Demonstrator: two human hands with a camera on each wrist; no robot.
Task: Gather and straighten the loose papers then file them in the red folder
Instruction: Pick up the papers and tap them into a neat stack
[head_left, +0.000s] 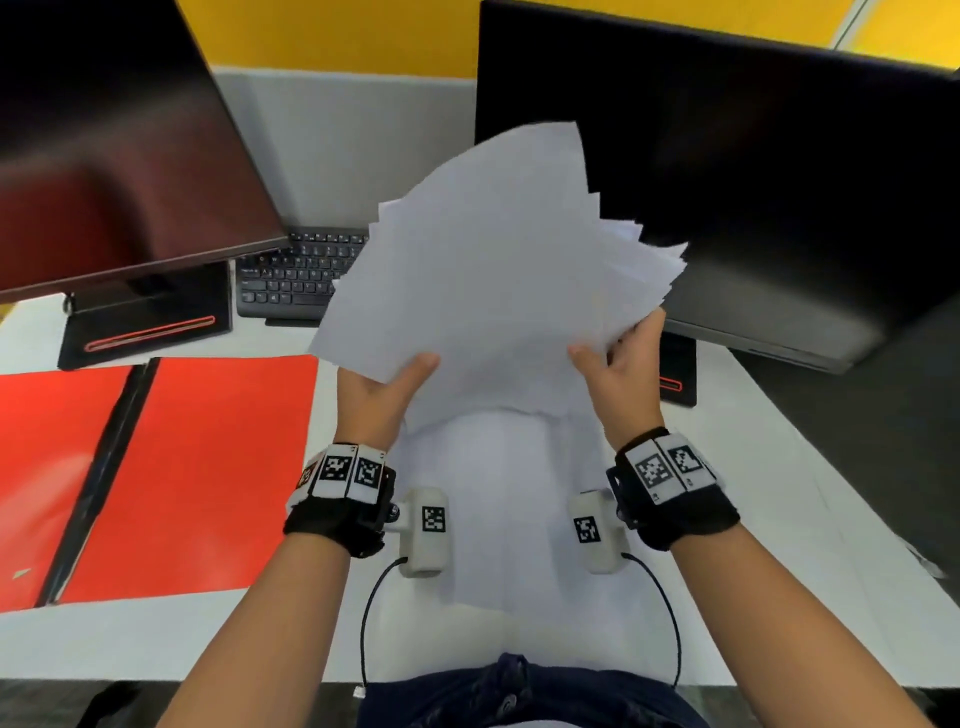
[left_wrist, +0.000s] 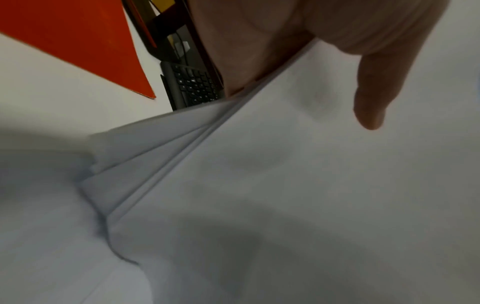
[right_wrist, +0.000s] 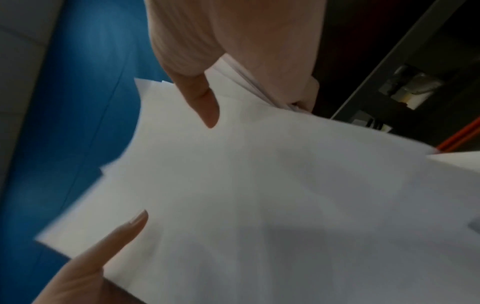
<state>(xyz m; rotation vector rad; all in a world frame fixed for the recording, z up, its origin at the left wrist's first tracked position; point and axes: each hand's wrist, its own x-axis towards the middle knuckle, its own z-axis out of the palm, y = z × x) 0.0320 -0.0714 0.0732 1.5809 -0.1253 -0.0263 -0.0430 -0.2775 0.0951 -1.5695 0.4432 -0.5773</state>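
Note:
An uneven stack of white papers (head_left: 493, 270) is held up above the desk, its sheets fanned out at the top and right. My left hand (head_left: 382, 387) grips the stack's lower left edge, thumb on top. My right hand (head_left: 621, 364) grips the lower right edge, thumb on the front and fingers behind. The left wrist view shows the papers (left_wrist: 285, 185) with my thumb (left_wrist: 371, 98) pressed on them. The right wrist view shows the papers (right_wrist: 259, 185) pinched by my thumb (right_wrist: 205, 102). The red folder (head_left: 197, 467) lies open flat on the desk to the left. More white paper (head_left: 498, 493) lies on the desk below my hands.
Two dark monitors stand at the back, one at left (head_left: 114, 156) and one at right (head_left: 753, 182). A black keyboard (head_left: 296, 275) lies between them, partly hidden by the papers. The white desk (head_left: 130, 649) ends near my body, with a dark surface (head_left: 857, 441) at right.

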